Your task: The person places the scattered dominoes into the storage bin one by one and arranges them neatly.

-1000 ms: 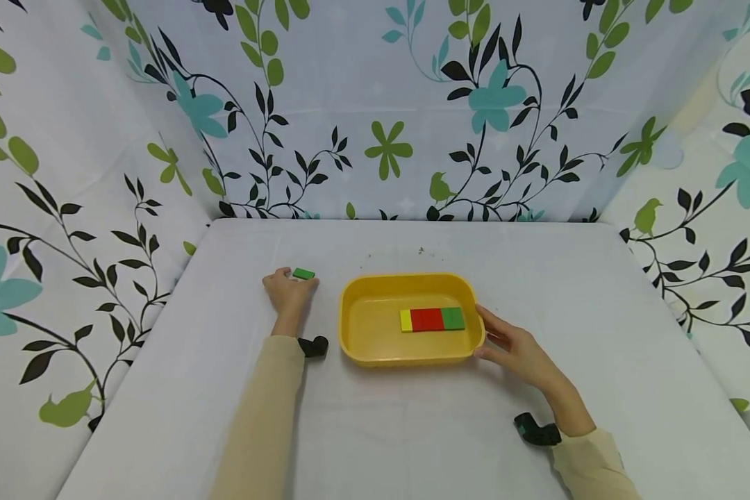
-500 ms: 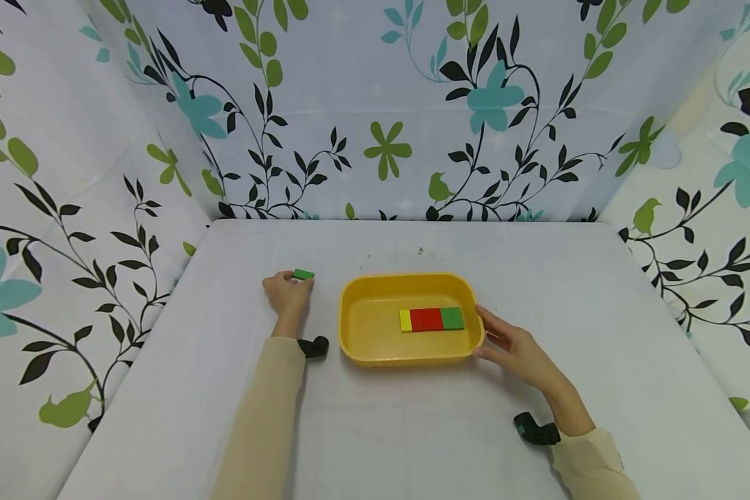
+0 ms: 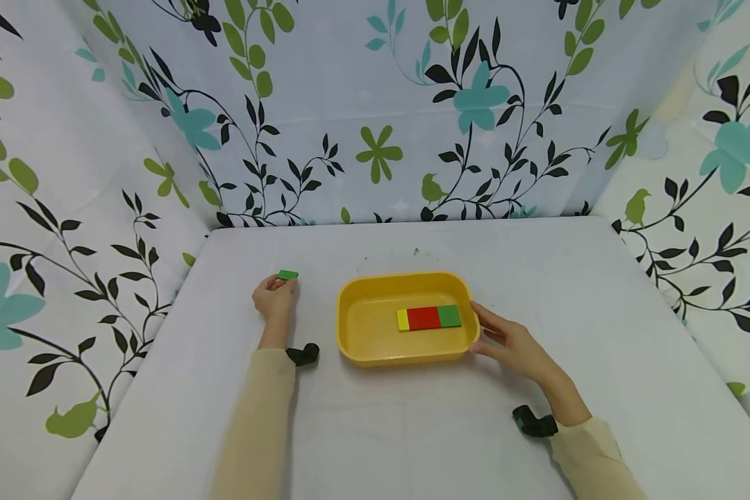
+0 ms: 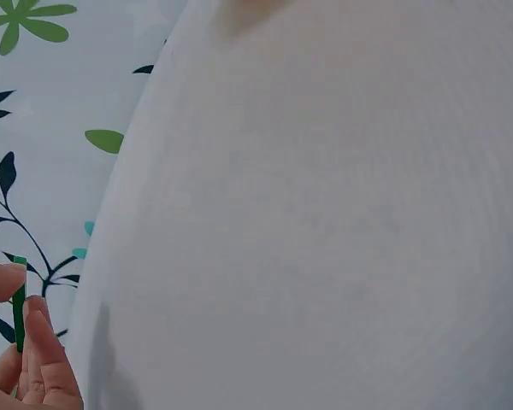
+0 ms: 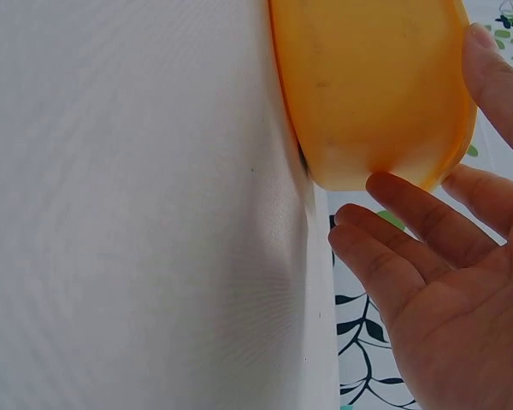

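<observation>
In the head view my left hand pinches a thin green tile at the left. The left wrist view shows this green tile edge-on between thumb and fingertips, beside the table edge. A shallow yellow tray stands near the middle. My right hand touches its right end, thumb and index finger spread along the rim. In the right wrist view the fingers are mostly straight against the orange-looking tray. Inside the tray lie a yellow piece, a red piece and a green piece in a row.
A white cloth covers the table. Patterned curtains with leaves and flowers hang behind it and at both sides. Black wrist cameras, one on the left and one on the right, stick out from the sleeves.
My left hand has shifted slightly left with the green tile, which it now holds more firmly in view. The head view has tilted a little. My right hand stays at the tray.
</observation>
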Demonstrator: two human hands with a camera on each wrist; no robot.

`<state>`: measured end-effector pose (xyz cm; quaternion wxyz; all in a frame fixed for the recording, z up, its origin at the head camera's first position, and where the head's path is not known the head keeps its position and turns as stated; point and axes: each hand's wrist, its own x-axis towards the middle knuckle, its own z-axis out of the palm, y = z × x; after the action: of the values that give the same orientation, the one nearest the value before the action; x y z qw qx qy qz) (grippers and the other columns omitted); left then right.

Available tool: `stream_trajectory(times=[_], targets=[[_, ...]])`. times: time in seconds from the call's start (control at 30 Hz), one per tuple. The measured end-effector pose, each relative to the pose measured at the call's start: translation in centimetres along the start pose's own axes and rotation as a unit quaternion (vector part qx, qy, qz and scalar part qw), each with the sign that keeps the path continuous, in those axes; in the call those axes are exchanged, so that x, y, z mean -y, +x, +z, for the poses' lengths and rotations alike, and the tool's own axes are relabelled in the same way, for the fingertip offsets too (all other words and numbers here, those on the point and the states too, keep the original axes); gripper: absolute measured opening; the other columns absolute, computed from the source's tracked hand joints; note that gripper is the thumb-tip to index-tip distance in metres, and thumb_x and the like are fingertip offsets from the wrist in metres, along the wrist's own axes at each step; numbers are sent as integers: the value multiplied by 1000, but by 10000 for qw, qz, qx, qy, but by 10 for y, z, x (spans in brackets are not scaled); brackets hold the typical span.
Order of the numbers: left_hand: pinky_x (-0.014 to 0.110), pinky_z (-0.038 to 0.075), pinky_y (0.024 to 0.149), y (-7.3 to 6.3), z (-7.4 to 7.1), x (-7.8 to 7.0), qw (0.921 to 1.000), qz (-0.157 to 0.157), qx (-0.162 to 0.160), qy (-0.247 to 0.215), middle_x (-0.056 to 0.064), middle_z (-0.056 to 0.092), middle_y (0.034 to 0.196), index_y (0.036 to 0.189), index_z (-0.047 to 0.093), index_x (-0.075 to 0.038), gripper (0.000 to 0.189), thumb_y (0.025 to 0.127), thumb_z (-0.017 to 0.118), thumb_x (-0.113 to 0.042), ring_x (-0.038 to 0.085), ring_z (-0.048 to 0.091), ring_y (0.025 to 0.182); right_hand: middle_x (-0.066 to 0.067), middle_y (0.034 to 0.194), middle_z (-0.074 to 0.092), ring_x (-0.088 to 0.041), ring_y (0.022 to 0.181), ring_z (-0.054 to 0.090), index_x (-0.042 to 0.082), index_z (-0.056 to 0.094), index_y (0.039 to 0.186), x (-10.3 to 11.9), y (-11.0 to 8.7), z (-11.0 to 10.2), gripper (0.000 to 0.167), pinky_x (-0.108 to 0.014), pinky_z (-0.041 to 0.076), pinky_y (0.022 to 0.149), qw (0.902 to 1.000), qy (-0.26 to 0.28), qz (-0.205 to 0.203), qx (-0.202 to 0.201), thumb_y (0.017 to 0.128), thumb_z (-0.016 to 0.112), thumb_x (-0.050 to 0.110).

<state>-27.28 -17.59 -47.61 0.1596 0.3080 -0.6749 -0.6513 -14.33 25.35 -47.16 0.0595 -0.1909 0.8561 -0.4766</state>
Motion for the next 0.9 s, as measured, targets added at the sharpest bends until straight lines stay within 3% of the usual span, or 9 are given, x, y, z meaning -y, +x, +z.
stream_trajectory(times=[0.17,0.27,0.4,0.5,0.63,0.77,0.9], targets=[[10,50,72,-14,-3,-24,9967,479,390,-520,-1,56,94,130,59,-1,53,80,75,1,5,55,84,-17,157,32,-37,140,40,8,29,154,0,1,-1,79,-41,41,103,10000,-17,67,51,88,72,25],[12,51,76,-29,-3,-46,9888,801,834,-943,0,57,94,132,58,0,55,80,74,6,6,58,84,-17,157,32,-37,139,40,8,29,154,-1,1,-1,79,-41,41,103,10000,-2,64,53,89,71,24],[14,53,79,-53,-5,-68,9775,1083,1428,-1109,1,58,93,131,58,2,54,80,73,9,6,61,82,-17,157,32,-37,139,40,7,29,154,-2,1,-1,79,-41,41,103,10000,61,15,67,89,72,23],[15,54,79,-72,-7,-79,9712,1139,1879,-917,1,58,94,130,59,0,53,80,73,9,6,62,80,-16,157,32,-37,139,40,8,29,154,-3,1,-1,79,-41,41,103,9999,79,4,78,88,72,23],[15,54,76,-95,-6,-82,9598,1164,2532,-320,2,59,94,130,60,-1,51,81,73,8,5,61,78,-16,157,32,-37,138,41,8,29,154,-2,1,-1,79,-41,41,103,9999,86,3,69,88,72,23],[15,54,75,-111,0,-76,9440,1159,3079,257,5,61,96,130,60,-1,50,82,72,7,5,62,76,-16,157,32,-38,138,41,8,29,154,-2,2,-1,79,-41,41,103,9999,116,17,53,88,72,22],[16,55,77,-122,9,-66,9314,1100,3405,664,11,62,101,130,61,-3,50,82,73,6,8,63,79,-16,157,32,-37,138,42,8,29,154,-2,1,0,79,-41,41,103,9999,131,37,63,88,72,23]])
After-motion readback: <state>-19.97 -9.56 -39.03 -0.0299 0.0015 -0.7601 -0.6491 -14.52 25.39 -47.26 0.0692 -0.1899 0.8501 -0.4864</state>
